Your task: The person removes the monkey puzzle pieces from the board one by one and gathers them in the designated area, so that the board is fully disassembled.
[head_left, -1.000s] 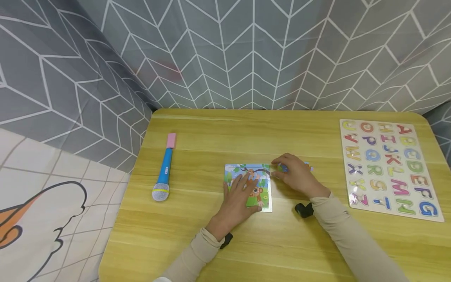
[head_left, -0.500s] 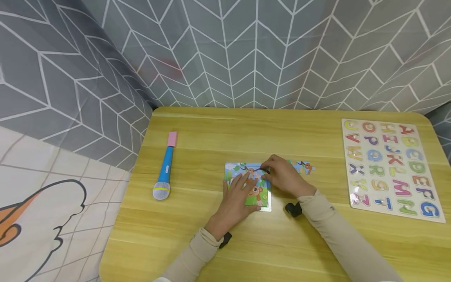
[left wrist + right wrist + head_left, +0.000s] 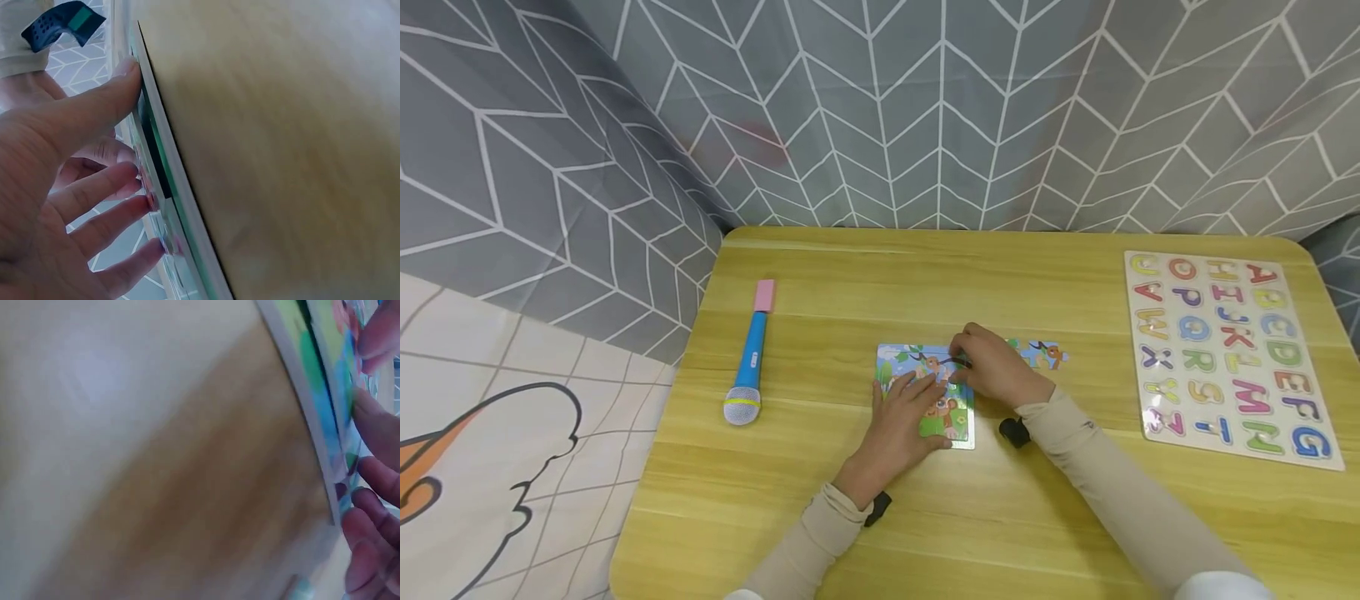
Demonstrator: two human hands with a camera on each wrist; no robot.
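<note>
Head view: the picture puzzle [image 3: 964, 444] lies right under my left hand [image 3: 898, 421], which is spread with its fingers resting on the pieces. Just beyond it, at the puzzle's far right corner, the curled fingers of my right hand [image 3: 996, 367] appear to pinch a puzzle piece [image 3: 958, 362]; most of that piece is hidden. From both wrists I see a dark gap [image 3: 156, 156] along the rim, so I judge that some pieces may not sit fully down. If I pressed the corner at a slant, its edge could ride up on a neighbour; if my left palm leaned sideways, the pieces beneath could shift or the whole puzzle could slide on the smooth table [image 3: 820, 292].

Close beyond my right hand lie loose pieces [image 3: 1049, 355], partly covered by it; a careless knuckle might push them away, and I cannot count them. The black wrist camera [image 3: 1015, 432] near that wrist could bump the rim. Well to the right of my right hand lies an alphabet board [image 3: 1236, 358]; well to the left of my left hand, a toy microphone [image 3: 749, 367] and a pink block [image 3: 764, 296], neither in my way.
</note>
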